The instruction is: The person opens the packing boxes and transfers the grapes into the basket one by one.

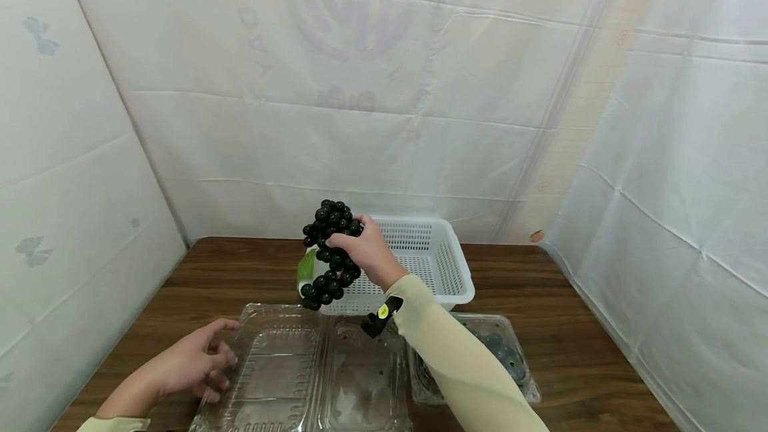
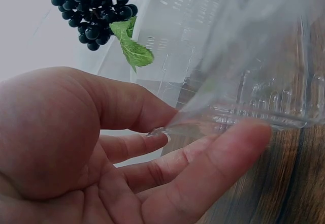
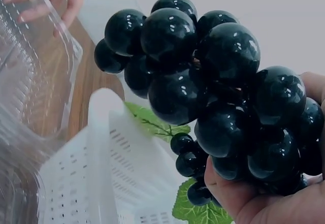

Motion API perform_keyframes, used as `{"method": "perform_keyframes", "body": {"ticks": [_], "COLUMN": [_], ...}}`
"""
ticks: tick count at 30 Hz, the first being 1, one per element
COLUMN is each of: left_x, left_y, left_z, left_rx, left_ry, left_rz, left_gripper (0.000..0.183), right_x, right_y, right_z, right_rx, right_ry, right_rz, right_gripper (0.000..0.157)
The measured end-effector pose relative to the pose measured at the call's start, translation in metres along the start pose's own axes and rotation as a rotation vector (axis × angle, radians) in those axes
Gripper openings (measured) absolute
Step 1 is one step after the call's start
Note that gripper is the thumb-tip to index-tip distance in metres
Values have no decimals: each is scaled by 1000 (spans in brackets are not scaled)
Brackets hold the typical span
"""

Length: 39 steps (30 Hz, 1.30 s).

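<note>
At the left, one left hand (image 1: 192, 362) rests at the outer edge of one open clear clamshell box (image 1: 300, 372), which lies flat on the wooden counter (image 1: 570, 325). The fingers (image 2: 223, 158) are nearly straight, the grip loose, the tips touching the thin plastic rim without curling round it. The box shows two halves, lid and tray, joined along the middle; both look empty, though glare on the plastic makes the ribs hard to read.

Above the box's far edge hangs one bunch of black grapes (image 1: 330, 255) with one green leaf (image 1: 306, 269), held in the air in front of the near left corner of one white slotted basket (image 1: 429, 259). One right hand (image 1: 366, 252) has its grip closed round the bunch from the right side; the right wrist view shows the palm (image 3: 254, 193) under the lower berries. The berries are too many and too tightly packed to count, and the stem is hidden.

Further right, a second clear clamshell box (image 1: 510, 352) lies closed, half covered by the right sleeve (image 1: 456, 359); dark round shapes show inside, blurred.
</note>
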<state>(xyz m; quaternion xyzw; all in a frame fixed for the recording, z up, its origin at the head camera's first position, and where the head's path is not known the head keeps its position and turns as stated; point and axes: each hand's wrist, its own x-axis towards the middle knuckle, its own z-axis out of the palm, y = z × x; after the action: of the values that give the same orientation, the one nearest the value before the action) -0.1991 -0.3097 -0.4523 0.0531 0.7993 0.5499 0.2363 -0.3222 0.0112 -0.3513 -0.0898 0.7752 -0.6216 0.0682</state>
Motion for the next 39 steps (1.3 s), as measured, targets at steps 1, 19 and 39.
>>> {"method": "perform_keyframes", "body": {"ticks": [1, 19, 39], "left_x": [0, -1, 0], "left_y": [0, -1, -2], "left_z": [0, 0, -2], "left_rx": [1, -6, -3], "left_ry": [0, -5, -2], "left_rz": [0, 10, 11], "left_gripper": [65, 67, 67], "right_x": [1, 22, 38], "right_y": [0, 18, 36], "right_z": [-1, -11, -18], "right_rx": [4, -4, -42], "right_ry": [3, 70, 143], "right_rz": [0, 4, 38], "right_gripper": [86, 86, 82]}}
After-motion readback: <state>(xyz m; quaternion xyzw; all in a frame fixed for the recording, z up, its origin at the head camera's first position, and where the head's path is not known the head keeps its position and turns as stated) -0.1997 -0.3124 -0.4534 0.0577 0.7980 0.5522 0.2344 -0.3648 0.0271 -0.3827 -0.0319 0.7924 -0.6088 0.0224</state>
